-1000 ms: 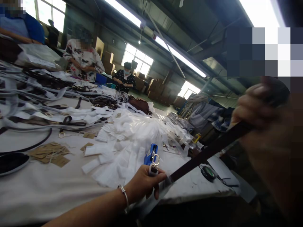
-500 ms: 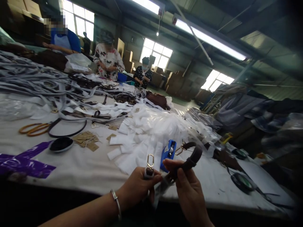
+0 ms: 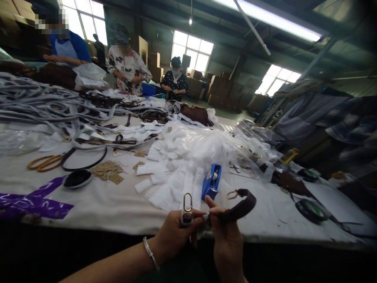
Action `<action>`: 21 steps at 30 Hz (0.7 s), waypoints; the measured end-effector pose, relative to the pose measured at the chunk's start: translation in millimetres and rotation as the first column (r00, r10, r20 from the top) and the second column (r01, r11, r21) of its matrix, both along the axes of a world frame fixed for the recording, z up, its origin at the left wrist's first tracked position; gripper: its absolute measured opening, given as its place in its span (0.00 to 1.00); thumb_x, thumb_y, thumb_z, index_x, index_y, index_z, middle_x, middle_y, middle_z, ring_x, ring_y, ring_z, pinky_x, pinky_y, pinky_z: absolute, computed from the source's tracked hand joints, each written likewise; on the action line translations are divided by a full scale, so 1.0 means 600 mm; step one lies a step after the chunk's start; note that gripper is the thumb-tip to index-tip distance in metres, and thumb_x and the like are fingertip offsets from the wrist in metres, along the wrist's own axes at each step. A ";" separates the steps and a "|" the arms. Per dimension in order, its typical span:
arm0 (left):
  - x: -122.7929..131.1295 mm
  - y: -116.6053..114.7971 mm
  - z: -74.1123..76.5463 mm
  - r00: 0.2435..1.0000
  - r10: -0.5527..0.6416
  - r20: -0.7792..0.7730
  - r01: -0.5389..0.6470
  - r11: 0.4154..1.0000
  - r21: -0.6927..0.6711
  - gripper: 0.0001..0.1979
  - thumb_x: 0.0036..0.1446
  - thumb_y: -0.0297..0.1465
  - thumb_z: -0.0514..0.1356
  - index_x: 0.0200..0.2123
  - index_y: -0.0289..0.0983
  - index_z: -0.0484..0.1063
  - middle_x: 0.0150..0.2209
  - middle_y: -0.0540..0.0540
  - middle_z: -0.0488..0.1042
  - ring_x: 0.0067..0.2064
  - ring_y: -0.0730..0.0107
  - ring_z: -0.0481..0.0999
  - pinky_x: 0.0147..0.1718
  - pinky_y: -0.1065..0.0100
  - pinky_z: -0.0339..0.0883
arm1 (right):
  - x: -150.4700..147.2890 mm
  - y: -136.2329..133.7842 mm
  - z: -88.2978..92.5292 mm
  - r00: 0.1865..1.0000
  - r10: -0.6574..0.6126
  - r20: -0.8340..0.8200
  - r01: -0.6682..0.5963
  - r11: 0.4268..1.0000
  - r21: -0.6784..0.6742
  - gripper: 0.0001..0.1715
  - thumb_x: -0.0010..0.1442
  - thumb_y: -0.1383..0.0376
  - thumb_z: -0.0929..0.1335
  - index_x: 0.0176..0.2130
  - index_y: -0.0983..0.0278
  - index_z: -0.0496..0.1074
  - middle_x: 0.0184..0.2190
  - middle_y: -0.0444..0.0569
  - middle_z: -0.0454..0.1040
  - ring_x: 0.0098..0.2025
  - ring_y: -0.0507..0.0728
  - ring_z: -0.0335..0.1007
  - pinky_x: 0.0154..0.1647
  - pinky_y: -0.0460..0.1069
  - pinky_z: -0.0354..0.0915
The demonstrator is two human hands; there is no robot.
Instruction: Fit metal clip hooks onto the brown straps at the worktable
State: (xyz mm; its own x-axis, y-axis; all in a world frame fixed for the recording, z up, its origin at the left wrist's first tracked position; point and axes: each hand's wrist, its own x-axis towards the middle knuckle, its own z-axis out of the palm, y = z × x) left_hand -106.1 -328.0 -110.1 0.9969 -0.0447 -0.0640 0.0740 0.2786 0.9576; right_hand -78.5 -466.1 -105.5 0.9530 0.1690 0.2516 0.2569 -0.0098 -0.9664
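A dark brown leather strap [image 3: 246, 206] with gold clasps runs between my hands above the table's front edge. My left hand [image 3: 176, 232] is closed round one end, where a gold clasp [image 3: 187, 202] stands up above the fingers. White wrapping shows around the strap at that end. My right hand [image 3: 226, 239] grips the strap farther along; its free end curls out to the right with another gold clasp [image 3: 232, 194]. The fingertips of both hands nearly meet, and what lies between them is partly hidden. Just beyond stands a blue tape dispenser [image 3: 211, 181].
White wrapping sheets [image 3: 188, 151] are heaped ahead. Grey-wrapped straps [image 3: 44, 98] pile up at the left. Orange-handled scissors [image 3: 44, 162], brown tags [image 3: 108, 171] and purple tape [image 3: 38, 202] lie at the left front. Tape rolls [image 3: 312, 210] lie at the right. Several co-workers stand across the table.
The view has tilted and shifted slightly. My right hand has turned and moved a little down and left, while the strap's free end now reaches farther right. My left hand keeps its grip.
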 end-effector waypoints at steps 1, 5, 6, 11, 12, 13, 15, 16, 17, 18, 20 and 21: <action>0.000 -0.001 -0.003 1.000 0.002 0.011 -0.002 1.000 0.004 0.20 0.54 0.42 0.62 0.43 0.32 0.75 0.18 0.51 0.71 0.18 0.76 0.68 0.18 0.76 0.59 | -0.002 0.007 -0.006 0.999 -0.050 -0.021 0.051 0.998 0.033 0.07 0.60 0.60 0.67 0.40 0.58 0.70 0.52 0.50 0.74 0.56 0.60 0.66 0.56 0.55 0.64; 0.005 0.007 -0.010 1.000 -0.002 -0.030 0.003 1.000 0.011 0.20 0.53 0.42 0.63 0.42 0.32 0.75 0.17 0.53 0.69 0.17 0.77 0.67 0.17 0.77 0.59 | -0.006 0.023 -0.021 0.983 0.020 -0.182 0.004 0.992 0.129 0.09 0.60 0.57 0.66 0.40 0.58 0.70 0.53 0.49 0.73 0.59 0.60 0.63 0.59 0.57 0.62; 0.007 0.012 -0.010 0.999 -0.020 -0.048 0.021 1.000 0.014 0.20 0.53 0.42 0.63 0.42 0.32 0.75 0.17 0.53 0.69 0.17 0.77 0.66 0.16 0.77 0.58 | -0.004 0.022 -0.020 0.972 0.091 -0.216 -0.060 0.987 0.148 0.10 0.60 0.57 0.66 0.41 0.58 0.71 0.54 0.50 0.71 0.60 0.61 0.61 0.60 0.58 0.60; 0.013 0.035 -0.006 0.980 -0.130 -0.151 0.143 0.986 0.084 0.19 0.54 0.44 0.61 0.37 0.32 0.74 0.14 0.51 0.69 0.13 0.78 0.62 0.11 0.79 0.50 | 0.019 0.004 0.002 0.949 0.249 -0.192 -0.213 0.959 0.189 0.14 0.63 0.55 0.63 0.44 0.59 0.69 0.52 0.51 0.73 0.62 0.61 0.57 0.67 0.62 0.47; 0.014 0.037 -0.004 0.978 -0.130 -0.162 0.144 0.986 0.079 0.19 0.54 0.44 0.61 0.36 0.32 0.74 0.14 0.51 0.69 0.13 0.79 0.61 0.11 0.79 0.49 | 0.022 0.005 0.006 0.954 0.239 -0.182 -0.200 0.957 0.208 0.14 0.64 0.55 0.62 0.44 0.59 0.69 0.51 0.51 0.74 0.62 0.61 0.57 0.67 0.62 0.45; 0.014 0.037 -0.002 0.978 -0.127 -0.164 0.140 0.988 0.065 0.20 0.54 0.45 0.60 0.36 0.32 0.73 0.14 0.51 0.69 0.12 0.79 0.60 0.11 0.78 0.49 | 0.024 0.008 0.008 0.951 0.245 -0.190 -0.197 0.950 0.241 0.14 0.64 0.55 0.62 0.44 0.59 0.69 0.51 0.51 0.74 0.63 0.61 0.56 0.67 0.62 0.46; 0.016 0.036 0.001 0.981 -0.133 -0.141 0.139 0.990 0.032 0.21 0.54 0.47 0.60 0.35 0.32 0.73 0.14 0.52 0.68 0.12 0.80 0.58 0.11 0.78 0.47 | 0.022 0.017 0.007 0.926 0.304 -0.225 -0.223 0.919 0.324 0.14 0.64 0.54 0.61 0.44 0.58 0.69 0.53 0.51 0.73 0.63 0.61 0.56 0.66 0.63 0.50; 0.016 0.036 0.002 0.981 -0.143 -0.131 0.146 0.989 0.020 0.22 0.54 0.47 0.59 0.35 0.32 0.73 0.14 0.52 0.68 0.12 0.80 0.57 0.11 0.78 0.46 | 0.020 0.022 0.004 0.909 0.336 -0.245 -0.238 0.904 0.355 0.14 0.64 0.54 0.61 0.44 0.58 0.69 0.54 0.51 0.72 0.63 0.61 0.57 0.65 0.62 0.51; 0.016 0.037 0.002 0.979 -0.156 -0.128 0.159 0.987 0.013 0.22 0.54 0.47 0.60 0.37 0.32 0.73 0.14 0.52 0.67 0.12 0.80 0.57 0.11 0.77 0.46 | 0.017 0.027 0.001 0.897 0.356 -0.262 -0.246 0.894 0.374 0.13 0.64 0.55 0.61 0.43 0.57 0.68 0.55 0.50 0.70 0.62 0.61 0.57 0.65 0.62 0.52; 0.016 0.039 0.002 0.976 -0.174 -0.133 0.177 0.984 0.012 0.22 0.53 0.47 0.60 0.39 0.32 0.73 0.15 0.52 0.67 0.12 0.79 0.58 0.11 0.77 0.46 | 0.016 0.030 -0.003 0.892 0.361 -0.271 -0.245 0.892 0.381 0.13 0.64 0.55 0.61 0.43 0.57 0.68 0.57 0.50 0.68 0.62 0.61 0.57 0.65 0.62 0.53; 0.015 0.046 0.000 0.964 -0.214 -0.155 0.219 0.976 0.015 0.23 0.52 0.47 0.62 0.41 0.33 0.72 0.15 0.53 0.67 0.13 0.79 0.58 0.12 0.77 0.47 | 0.014 0.033 -0.008 0.897 0.357 -0.262 -0.248 0.895 0.371 0.11 0.64 0.56 0.62 0.42 0.57 0.68 0.59 0.50 0.66 0.63 0.61 0.56 0.65 0.61 0.53; 0.014 0.051 -0.001 0.960 -0.229 -0.163 0.235 0.972 0.018 0.23 0.51 0.47 0.63 0.40 0.33 0.72 0.15 0.54 0.67 0.13 0.79 0.58 0.12 0.77 0.47 | 0.015 0.032 -0.010 0.896 0.364 -0.255 -0.261 0.895 0.361 0.11 0.64 0.56 0.62 0.43 0.57 0.68 0.59 0.50 0.66 0.63 0.61 0.56 0.64 0.62 0.54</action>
